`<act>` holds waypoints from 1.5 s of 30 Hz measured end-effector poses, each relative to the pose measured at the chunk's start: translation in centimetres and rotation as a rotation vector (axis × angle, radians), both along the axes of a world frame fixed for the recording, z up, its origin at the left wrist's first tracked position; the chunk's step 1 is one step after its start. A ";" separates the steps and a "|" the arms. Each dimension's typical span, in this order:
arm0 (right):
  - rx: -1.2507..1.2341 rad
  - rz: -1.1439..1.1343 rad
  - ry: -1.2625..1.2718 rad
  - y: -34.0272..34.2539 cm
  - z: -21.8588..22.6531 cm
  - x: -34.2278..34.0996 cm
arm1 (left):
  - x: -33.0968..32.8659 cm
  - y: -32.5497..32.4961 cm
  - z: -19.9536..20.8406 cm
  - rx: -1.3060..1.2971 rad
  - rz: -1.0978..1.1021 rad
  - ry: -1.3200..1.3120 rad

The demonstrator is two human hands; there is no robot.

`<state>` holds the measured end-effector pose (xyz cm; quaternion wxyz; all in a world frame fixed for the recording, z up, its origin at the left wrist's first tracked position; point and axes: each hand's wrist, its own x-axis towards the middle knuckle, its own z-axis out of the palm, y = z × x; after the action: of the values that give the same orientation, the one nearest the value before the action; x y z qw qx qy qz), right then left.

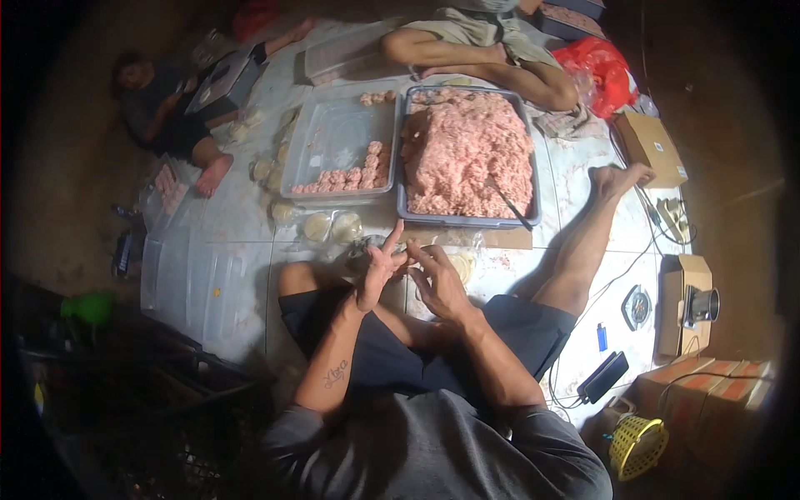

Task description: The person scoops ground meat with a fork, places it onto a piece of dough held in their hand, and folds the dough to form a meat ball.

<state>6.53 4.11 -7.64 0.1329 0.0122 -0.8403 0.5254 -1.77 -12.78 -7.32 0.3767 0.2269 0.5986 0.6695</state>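
Note:
My left hand is raised over my lap with its fingers spread, one pointing up and away. My right hand meets it at the fingertips, thumb and fingers apart. I make out nothing held in either. Just beyond them stands a grey tub heaped with pink minced meat, a dark-handled utensil stuck in its near right part. Left of it, a clear plastic box holds rows of meatball-like portions. Pale round wrappers in plastic lie beside my right hand.
More bagged round wrappers lie at the clear box's near side. Two other people sit at the far side and far left. A clear lid lies left. On the right are an ashtray, blue lighter, cables, cardboard boxes and a yellow basket.

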 end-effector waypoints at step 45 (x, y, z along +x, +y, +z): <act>0.110 -0.081 -0.036 -0.8 0.7 -10.2 | -1.5 -4.0 1.4 -0.003 0.578 0.301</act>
<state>-3.69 3.27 -6.94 0.1381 -0.0240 -0.8699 0.4729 -3.23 -16.79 -5.91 0.0784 0.1434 0.6884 0.7067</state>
